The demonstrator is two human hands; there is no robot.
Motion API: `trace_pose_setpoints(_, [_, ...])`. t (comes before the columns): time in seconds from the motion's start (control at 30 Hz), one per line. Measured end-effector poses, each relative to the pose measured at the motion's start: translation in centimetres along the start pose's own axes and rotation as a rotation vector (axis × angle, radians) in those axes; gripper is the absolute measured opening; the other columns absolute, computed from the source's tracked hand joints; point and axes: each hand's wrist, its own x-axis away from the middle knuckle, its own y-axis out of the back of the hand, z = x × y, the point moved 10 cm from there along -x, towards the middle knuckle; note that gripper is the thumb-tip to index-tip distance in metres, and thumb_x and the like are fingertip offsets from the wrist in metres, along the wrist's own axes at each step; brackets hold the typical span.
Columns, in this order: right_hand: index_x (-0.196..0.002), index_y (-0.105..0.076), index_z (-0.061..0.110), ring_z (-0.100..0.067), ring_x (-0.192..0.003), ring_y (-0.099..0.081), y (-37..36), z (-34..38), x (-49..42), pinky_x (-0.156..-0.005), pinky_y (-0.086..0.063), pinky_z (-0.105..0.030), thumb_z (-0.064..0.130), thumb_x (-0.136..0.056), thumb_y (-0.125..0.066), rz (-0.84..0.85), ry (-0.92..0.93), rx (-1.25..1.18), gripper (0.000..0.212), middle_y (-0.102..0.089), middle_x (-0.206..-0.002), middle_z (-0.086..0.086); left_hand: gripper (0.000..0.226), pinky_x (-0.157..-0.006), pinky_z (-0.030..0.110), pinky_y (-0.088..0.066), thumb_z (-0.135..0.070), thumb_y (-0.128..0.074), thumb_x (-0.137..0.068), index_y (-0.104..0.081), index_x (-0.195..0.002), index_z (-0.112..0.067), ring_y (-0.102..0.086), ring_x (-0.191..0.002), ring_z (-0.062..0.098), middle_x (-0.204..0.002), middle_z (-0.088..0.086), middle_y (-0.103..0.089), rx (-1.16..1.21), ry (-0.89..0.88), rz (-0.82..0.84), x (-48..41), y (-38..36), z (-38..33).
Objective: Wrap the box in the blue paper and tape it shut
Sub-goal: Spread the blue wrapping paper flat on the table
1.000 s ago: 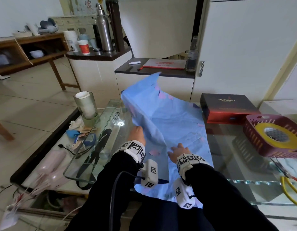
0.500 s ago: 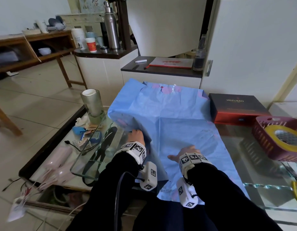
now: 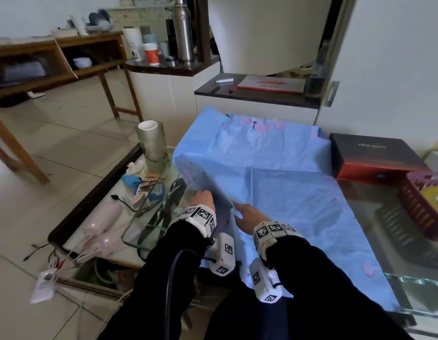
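The paper (image 3: 274,182) is spread across the middle of the glass table (image 3: 375,212) and draped over the box at the far edge, so the box itself is hidden. The paper's left fold is gripped by the left hand (image 3: 202,198) near the table's front edge, fingers curled into it. Just beside it, the right hand (image 3: 247,213) is laid on the sheet, fingers straight.
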Motion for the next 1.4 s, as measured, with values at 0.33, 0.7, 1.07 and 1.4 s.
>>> trace_pose_setpoints(0.33, [-0.144,-0.023,0.032,-0.025,-0.141,-0.020,2.1,-6.5,3.8,-0.105,-0.031,-0.058,0.066,-0.083,-0.047,-0.031,-0.258,0.301,0.074,-0.017,-0.152,0.000,0.034,-0.105,0.035,-0.037,-0.005,-0.043,-0.094,-0.048,-0.128,-0.001,-0.041,-0.131,0.031,-0.139,0.018,-0.042,-0.051,0.058,-0.004,1.5,-0.8,-1.8])
trace_pose_setpoints(0.7, [-0.147,0.000,0.044,-0.022,-0.146,-0.005,6.5,-13.4,5.4,-0.108,-0.025,-0.058,0.059,-0.089,-0.043,-0.170,-0.207,0.254,0.074,0.001,-0.158,0.003,0.047,-0.108,0.041,-0.030,-0.017,-0.049,-0.092,-0.037,-0.137,-0.016,-0.025,-0.138,0.035,-0.146,0.016,-0.025,0.067,-0.014,-0.032,0.6,-0.3,-12.5])
trace_pose_setpoints(1.07, [-0.147,-0.003,0.045,-0.020,-0.148,0.008,12.3,-22.5,3.5,-0.112,-0.005,-0.064,0.049,-0.097,-0.033,-0.138,-0.256,0.193,0.059,0.011,-0.159,0.007,0.062,-0.118,0.038,-0.010,-0.032,-0.055,-0.089,-0.028,-0.144,-0.025,-0.010,-0.145,0.028,-0.157,0.009,-0.008,0.019,-0.315,-0.047,-1.9,-1.6,-27.4])
trace_pose_setpoints(1.4, [-0.148,-0.016,0.029,-0.024,-0.147,0.002,16.6,-34.6,4.3,-0.117,-0.008,-0.049,0.047,-0.093,-0.042,-0.301,-0.512,0.032,0.063,0.002,-0.159,0.001,0.063,-0.119,0.037,-0.009,-0.031,-0.047,-0.094,-0.017,-0.149,-0.026,-0.003,-0.147,0.026,-0.160,0.005,0.003,-0.042,-0.398,0.147,-5.7,-6.5,-36.0])
